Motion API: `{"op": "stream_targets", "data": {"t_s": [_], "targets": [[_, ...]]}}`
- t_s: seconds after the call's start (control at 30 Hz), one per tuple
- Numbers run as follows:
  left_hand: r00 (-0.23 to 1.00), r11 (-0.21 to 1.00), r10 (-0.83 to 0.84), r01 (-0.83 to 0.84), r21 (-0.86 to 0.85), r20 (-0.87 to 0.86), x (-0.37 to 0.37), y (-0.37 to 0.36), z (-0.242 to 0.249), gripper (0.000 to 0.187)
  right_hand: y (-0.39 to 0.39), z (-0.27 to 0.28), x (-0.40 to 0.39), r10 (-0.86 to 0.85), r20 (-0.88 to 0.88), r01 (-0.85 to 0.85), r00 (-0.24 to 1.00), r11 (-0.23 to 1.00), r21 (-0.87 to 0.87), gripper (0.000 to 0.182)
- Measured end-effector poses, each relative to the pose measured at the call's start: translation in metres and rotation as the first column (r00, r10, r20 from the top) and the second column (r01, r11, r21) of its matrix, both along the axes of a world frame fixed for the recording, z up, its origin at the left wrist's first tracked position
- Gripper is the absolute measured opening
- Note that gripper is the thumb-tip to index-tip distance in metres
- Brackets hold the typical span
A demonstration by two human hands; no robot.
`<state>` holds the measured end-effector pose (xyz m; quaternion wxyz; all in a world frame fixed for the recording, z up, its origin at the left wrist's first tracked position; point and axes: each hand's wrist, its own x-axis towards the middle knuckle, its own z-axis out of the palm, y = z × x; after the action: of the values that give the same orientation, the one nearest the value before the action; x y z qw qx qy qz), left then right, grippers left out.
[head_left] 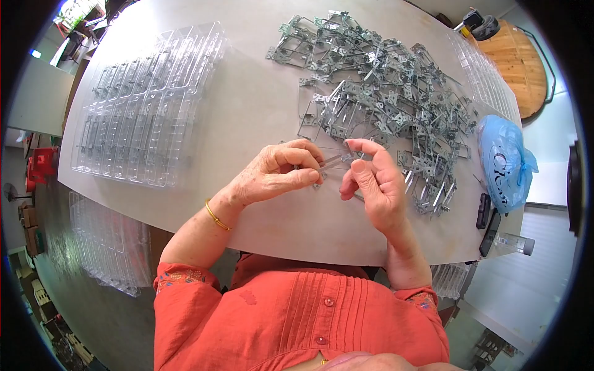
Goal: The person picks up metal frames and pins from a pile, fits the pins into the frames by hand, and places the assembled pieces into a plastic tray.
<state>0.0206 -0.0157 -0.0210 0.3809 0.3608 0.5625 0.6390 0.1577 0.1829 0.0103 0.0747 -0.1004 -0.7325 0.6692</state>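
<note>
My left hand (281, 168), a gold bangle on its wrist, pinches one end of a thin metal bracket (334, 162) between thumb and fingers. At the bracket's other end, my right hand (374, 176) closes thumb and forefinger on it. Both hands hold it above the table, close to the near side of a large heap of similar grey metal brackets (396, 93). To the left lies a clear plastic tray (154, 111) whose long compartments hold several metal pieces. The fingers partly hide the bracket's shape.
A blue plastic bag (504, 164) sits at the table's right edge, near a black case (483, 211), a dark phone-like object (490, 234) and a clear bottle (515, 243). Another clear tray (482, 74) stands at the far right. More trays (111, 241) are stacked below the table's left edge.
</note>
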Motion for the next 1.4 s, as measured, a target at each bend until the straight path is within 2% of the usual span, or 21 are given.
{"op": "stream_targets", "data": {"t_s": [0.07, 0.13, 0.23, 0.4, 0.43, 0.67, 0.7, 0.77, 0.8, 0.83, 0.87, 0.9, 0.97, 1.03, 1.07, 1.17, 1.3, 1.4], "targets": [[0.993, 0.999, -0.039, 0.036, -0.03, -0.115, -0.001, -0.001, 0.003, 0.023, 0.0, 0.001, 0.0, 0.034, 0.037, -0.032, 0.999, 0.998, -0.055, 0.032], [0.993, 0.998, -0.044, 0.04, -0.041, -0.11, 0.0, -0.001, 0.004, 0.023, 0.001, 0.002, -0.001, 0.09, 0.052, -0.075, 0.995, 0.968, -0.239, 0.029], [0.993, 0.996, -0.068, 0.062, -0.057, -0.096, 0.001, -0.001, 0.007, 0.024, 0.009, 0.001, 0.0, 0.111, 0.062, -0.087, 0.992, 0.951, -0.298, 0.023], [0.989, 0.99, -0.131, 0.127, -0.056, -0.071, 0.001, -0.002, 0.007, 0.022, 0.014, 0.01, 0.001, 0.152, 0.137, -0.094, 0.979, 0.928, -0.36, 0.017], [0.984, 0.99, -0.14, 0.137, -0.036, -0.11, 0.0, -0.002, 0.004, 0.02, 0.014, 0.01, 0.001, 0.156, 0.139, -0.091, 0.978, 0.918, -0.386, 0.016], [0.962, 0.976, -0.206, 0.214, 0.029, -0.18, 0.001, 0.0, -0.001, 0.013, 0.014, 0.014, 0.004, 0.115, 0.162, -0.056, 0.98, 0.943, -0.329, 0.013], [0.962, 0.976, -0.206, 0.214, 0.029, -0.179, 0.001, 0.0, 0.0, 0.013, 0.015, 0.01, 0.003, 0.059, 0.113, -0.02, 0.992, 0.947, -0.321, 0.013], [0.972, 0.975, -0.197, 0.208, 0.081, -0.13, -0.002, -0.002, 0.0, 0.016, 0.015, 0.007, 0.001, 0.002, 0.062, 0.018, 0.998, 0.949, -0.315, 0.013], [0.972, 0.974, -0.198, 0.21, 0.08, -0.13, -0.002, -0.004, 0.002, 0.016, 0.014, 0.008, -0.001, -0.09, 0.034, 0.096, 0.995, 0.944, -0.317, 0.012], [0.983, 0.981, -0.183, 0.183, 0.061, -0.002, -0.002, -0.005, 0.005, 0.019, 0.015, 0.008, -0.001, -0.18, 0.005, 0.172, 0.984, 0.932, -0.32, 0.011], [0.979, 0.987, -0.162, 0.158, 0.039, 0.126, -0.001, -0.006, 0.007, 0.021, 0.017, 0.008, 0.0, -0.181, 0.004, 0.172, 0.984, 0.932, -0.319, 0.011], [0.979, 0.987, -0.162, 0.159, 0.04, 0.122, -0.001, -0.005, 0.006, 0.021, 0.021, 0.007, 0.002, -0.165, -0.033, 0.146, 0.986, 0.936, -0.322, 0.01], [0.918, 0.982, -0.1, 0.029, 0.186, 0.383, -0.001, -0.002, -0.002, 0.025, 0.02, 0.007, 0.004, -0.148, -0.072, 0.117, 0.986, 0.939, -0.322, 0.009], [0.89, 0.978, -0.09, -0.004, 0.206, 0.446, -0.003, -0.004, -0.01, 0.026, 0.01, 0.008, 0.006, -0.197, -0.169, 0.166, 0.966, 0.969, -0.186, 0.009], [0.857, 0.974, -0.083, -0.037, 0.222, 0.509, -0.004, -0.005, -0.012, 0.028, 0.006, 0.007, 0.006, -0.198, -0.17, 0.166, 0.965, 0.969, -0.185, 0.009], [0.835, 0.977, -0.06, -0.062, 0.203, 0.546, -0.003, -0.005, -0.011, 0.03, 0.004, -0.006, 0.006, -0.114, -0.351, 0.137, 0.929, 0.99, 0.041, 0.018], [0.824, 0.985, -0.059, -0.044, 0.166, 0.564, -0.001, -0.005, -0.01, 0.031, 0.001, -0.017, 0.003, -0.075, -0.456, 0.174, 0.887, 0.968, 0.179, 0.019], [0.821, 0.979, -0.105, -0.015, 0.205, 0.561, -0.002, -0.005, -0.009, 0.029, 0.001, -0.019, 0.001, -0.047, -0.489, 0.198, 0.871, 0.944, 0.262, 0.019]]}}
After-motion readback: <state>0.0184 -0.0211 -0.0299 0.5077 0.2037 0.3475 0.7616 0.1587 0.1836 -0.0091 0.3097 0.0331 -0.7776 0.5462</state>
